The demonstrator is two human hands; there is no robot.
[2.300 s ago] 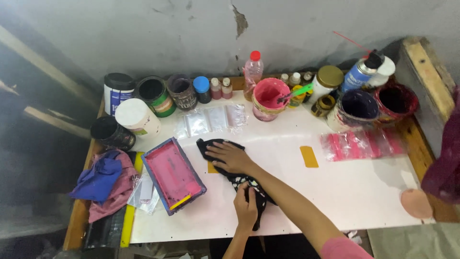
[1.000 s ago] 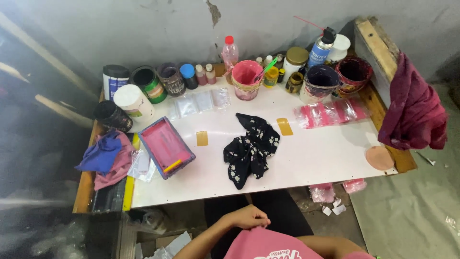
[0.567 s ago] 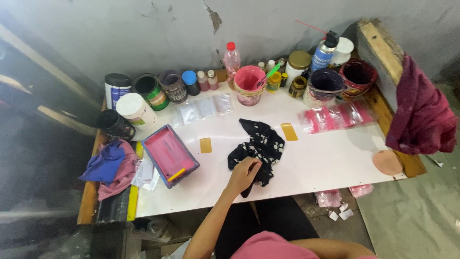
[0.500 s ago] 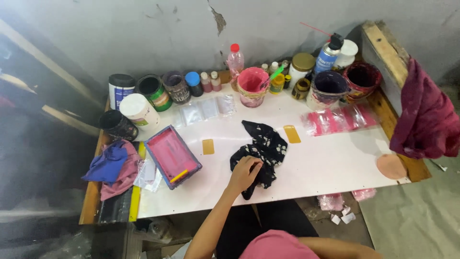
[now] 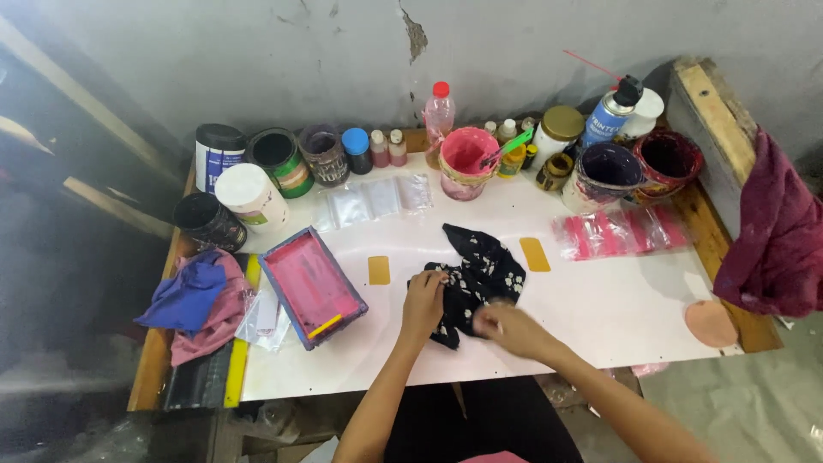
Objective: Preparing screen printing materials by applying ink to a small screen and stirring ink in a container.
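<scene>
Both hands now meet on the black cloth [image 5: 480, 279], mid-table near the front edge: the left hand [image 5: 423, 300] pinches its left side, the right hand [image 5: 506, 326], blurred, seems to grip its lower corner. Bare white table [image 5: 617, 309] lies open rightward; a pink tray [image 5: 311, 285] sits left.

1 head-worn camera looks steeply down from above at the white table [image 5: 600, 309], facing the wall.
</scene>
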